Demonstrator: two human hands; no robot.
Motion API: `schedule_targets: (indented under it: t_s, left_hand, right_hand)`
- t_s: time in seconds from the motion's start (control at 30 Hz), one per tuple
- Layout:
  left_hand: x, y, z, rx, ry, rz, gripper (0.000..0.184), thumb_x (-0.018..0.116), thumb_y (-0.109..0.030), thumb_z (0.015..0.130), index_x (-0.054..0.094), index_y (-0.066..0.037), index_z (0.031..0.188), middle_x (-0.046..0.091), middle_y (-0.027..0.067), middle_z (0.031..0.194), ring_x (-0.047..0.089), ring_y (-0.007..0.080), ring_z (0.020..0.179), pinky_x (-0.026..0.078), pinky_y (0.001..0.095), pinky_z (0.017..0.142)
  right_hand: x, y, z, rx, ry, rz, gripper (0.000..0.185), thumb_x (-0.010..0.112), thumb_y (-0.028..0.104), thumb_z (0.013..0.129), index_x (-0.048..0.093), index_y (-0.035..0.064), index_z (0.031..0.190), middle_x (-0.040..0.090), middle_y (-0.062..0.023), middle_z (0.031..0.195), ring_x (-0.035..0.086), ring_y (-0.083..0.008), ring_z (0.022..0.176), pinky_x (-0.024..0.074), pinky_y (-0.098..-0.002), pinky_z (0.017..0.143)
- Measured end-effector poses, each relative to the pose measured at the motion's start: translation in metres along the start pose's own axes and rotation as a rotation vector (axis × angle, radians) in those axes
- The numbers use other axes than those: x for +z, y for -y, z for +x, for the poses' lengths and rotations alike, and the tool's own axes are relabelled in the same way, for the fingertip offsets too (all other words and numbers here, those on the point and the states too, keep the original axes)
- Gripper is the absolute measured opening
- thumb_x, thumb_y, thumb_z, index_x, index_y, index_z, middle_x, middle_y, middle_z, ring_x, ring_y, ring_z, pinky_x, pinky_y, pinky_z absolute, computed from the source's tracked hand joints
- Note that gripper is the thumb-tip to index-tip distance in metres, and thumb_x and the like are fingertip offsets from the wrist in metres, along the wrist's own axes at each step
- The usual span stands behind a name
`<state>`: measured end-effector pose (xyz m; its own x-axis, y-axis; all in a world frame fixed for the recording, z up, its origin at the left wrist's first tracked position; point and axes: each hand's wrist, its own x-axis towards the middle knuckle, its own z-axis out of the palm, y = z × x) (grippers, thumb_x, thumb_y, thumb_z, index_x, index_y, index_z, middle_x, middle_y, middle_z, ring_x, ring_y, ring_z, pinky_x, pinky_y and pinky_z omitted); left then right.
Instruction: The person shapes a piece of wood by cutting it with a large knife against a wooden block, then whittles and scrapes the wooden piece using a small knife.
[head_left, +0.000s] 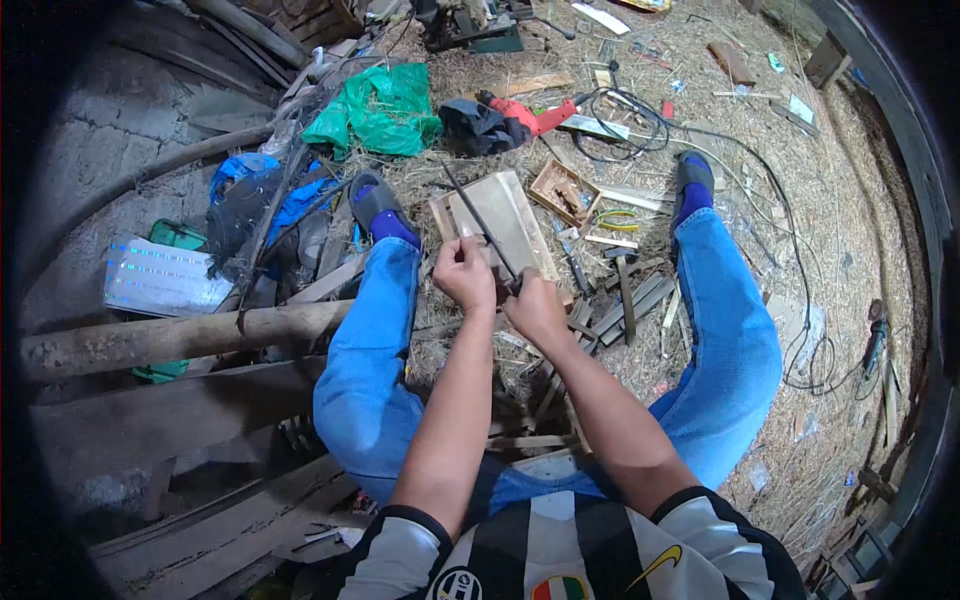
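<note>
Gripping the near end of a slim dark rod [481,222]: right hand [537,308], closed around it. Rod slants across a wooden board [518,215] lying between the feet. Left hand [465,276] just beside the rod, thumb and fingertips drawn together; cannot tell whether anything is pinched. Hammer [627,305] and small wooden box [541,186] right of board.

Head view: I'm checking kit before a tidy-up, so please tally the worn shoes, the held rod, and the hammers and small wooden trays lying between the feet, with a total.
Shoes: 2
Dark rod, in the right hand: 1
Hammer: 1
Small wooden tray: 1
Total: 5
</note>
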<state>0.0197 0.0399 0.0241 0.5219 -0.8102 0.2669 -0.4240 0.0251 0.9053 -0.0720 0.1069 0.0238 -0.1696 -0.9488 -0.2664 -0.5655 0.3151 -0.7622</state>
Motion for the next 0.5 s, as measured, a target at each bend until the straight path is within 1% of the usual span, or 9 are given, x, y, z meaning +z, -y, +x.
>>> schedule_targets:
  t_s: [0.13,0.2,0.23,0.3,0.33,0.37,0.4,0.47,0.5]
  left_hand:
    - [-0.004,0.006,-0.002,-0.01,-0.01,-0.028,0.034,0.07,-0.021,0.09,0.06,0.001,0.067,0.058,0.0027,0.059,0.05,0.0092,0.056,0.041,0.0297,0.054]
    - [0.001,0.013,-0.002,-0.017,-0.007,-0.041,0.034,0.069,-0.021,0.091,0.06,0.002,0.067,0.059,0.0028,0.059,0.051,0.0093,0.056,0.042,0.0294,0.054]
    - [0.001,0.015,-0.002,-0.022,-0.004,-0.05,0.033,0.069,-0.021,0.091,0.061,0.002,0.068,0.059,0.0028,0.059,0.051,0.0093,0.055,0.042,0.0291,0.054]
    - [0.001,0.016,-0.001,-0.021,-0.008,-0.022,0.033,0.069,-0.021,0.091,0.061,0.002,0.068,0.06,0.0028,0.059,0.051,0.0095,0.054,0.042,0.0291,0.053]
    - [0.003,0.015,-0.001,-0.018,-0.012,0.0,0.032,0.069,-0.02,0.091,0.062,0.002,0.069,0.06,0.0028,0.059,0.051,0.0097,0.054,0.042,0.0291,0.053]
    - [0.004,0.014,-0.002,0.008,-0.022,-0.005,0.031,0.068,-0.019,0.091,0.061,0.001,0.068,0.059,0.002,0.059,0.05,0.0094,0.052,0.041,0.0293,0.051]
    - [0.004,0.016,-0.002,0.013,-0.023,-0.012,0.031,0.068,-0.019,0.091,0.061,0.001,0.068,0.059,0.002,0.059,0.05,0.0094,0.052,0.041,0.0293,0.051]
    - [-0.001,0.022,0.0,-0.038,0.003,-0.102,0.032,0.067,-0.019,0.091,0.06,0.0,0.066,0.058,0.0015,0.058,0.049,0.0099,0.052,0.04,0.0298,0.05]
    - [-0.004,0.021,0.002,-0.025,-0.008,0.014,0.034,0.067,-0.019,0.091,0.059,0.0,0.065,0.057,0.0015,0.058,0.049,0.0102,0.052,0.04,0.0304,0.051]
  right_hand:
    - [-0.018,0.013,-0.007,0.012,0.04,-0.032,0.028,0.065,0.008,0.075,0.059,-0.0046,0.098,0.066,-0.0305,0.082,0.066,-0.0482,0.082,0.0533,-0.0542,0.076]
    - [-0.032,0.028,-0.009,0.032,-0.038,0.1,0.028,0.065,0.009,0.075,0.059,-0.0041,0.099,0.066,-0.0304,0.082,0.066,-0.0481,0.084,0.053,-0.0538,0.077]
    - [-0.037,0.035,-0.012,0.034,-0.033,0.098,0.028,0.065,0.009,0.075,0.059,-0.0041,0.099,0.066,-0.0304,0.082,0.066,-0.0481,0.084,0.053,-0.0538,0.077]
    - [-0.045,0.046,-0.015,-0.063,-0.212,0.284,0.028,0.065,0.009,0.075,0.06,-0.0046,0.099,0.066,-0.0312,0.083,0.066,-0.0478,0.086,0.0523,-0.0539,0.079]
    - [-0.031,0.033,-0.012,-0.066,-0.213,0.284,0.028,0.065,0.009,0.075,0.06,-0.0046,0.099,0.066,-0.0312,0.083,0.066,-0.0478,0.086,0.0523,-0.0539,0.079]
    - [-0.005,0.008,-0.006,-0.049,-0.111,0.123,0.028,0.065,0.009,0.075,0.059,-0.005,0.098,0.066,-0.0314,0.083,0.066,-0.0477,0.085,0.0523,-0.0537,0.079]
    - [-0.002,0.005,-0.005,-0.032,-0.014,-0.038,0.028,0.065,0.009,0.075,0.059,-0.0054,0.098,0.066,-0.0316,0.083,0.066,-0.0476,0.085,0.0522,-0.0536,0.08]
    - [0.003,-0.003,-0.002,-0.022,-0.022,-0.009,0.027,0.065,0.009,0.075,0.059,-0.0063,0.097,0.066,-0.032,0.084,0.066,-0.0478,0.084,0.0522,-0.0539,0.08]
    - [-0.001,0.0,-0.002,-0.009,0.008,-0.021,0.027,0.065,0.009,0.075,0.059,-0.006,0.097,0.066,-0.0319,0.084,0.066,-0.0478,0.084,0.0522,-0.0542,0.08]
